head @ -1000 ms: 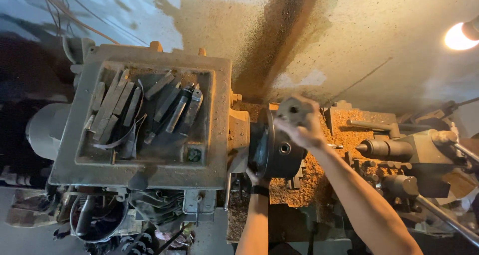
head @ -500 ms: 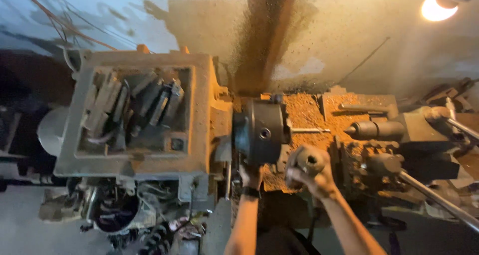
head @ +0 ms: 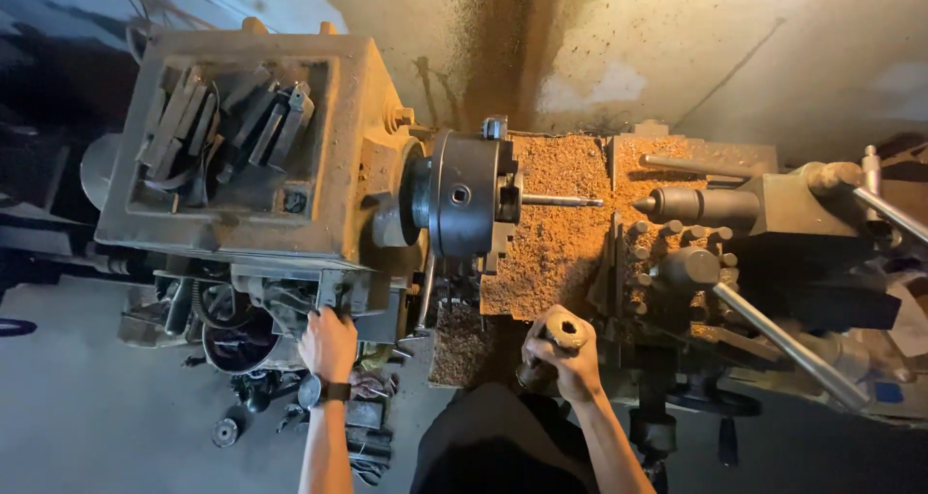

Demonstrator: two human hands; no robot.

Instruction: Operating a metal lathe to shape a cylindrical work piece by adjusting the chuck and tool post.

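Note:
I look down on an old lathe. My left hand (head: 329,344), a watch on its wrist, rests on the front of the headstock (head: 261,146) below its tray of tools, fingers curled onto a control there. My right hand (head: 570,359) is shut on a short dark metal cylinder (head: 553,344), held near the lathe's front edge below the bed. The dark round chuck (head: 462,196) holds a thin steel rod (head: 561,201) pointing right toward the tailstock centre (head: 691,206).
Brown chips (head: 556,238) cover the bed. The tool post and carriage (head: 677,262) sit right of centre, with long steel handles (head: 783,344) sticking out to the right. Loose parts lie on the floor (head: 251,407) at lower left. A stained wall stands behind.
My right hand has come down from the chuck to the lathe's front edge, carrying the metal cylinder. My left hand has shifted left onto the headstock front. The view has moved closer.

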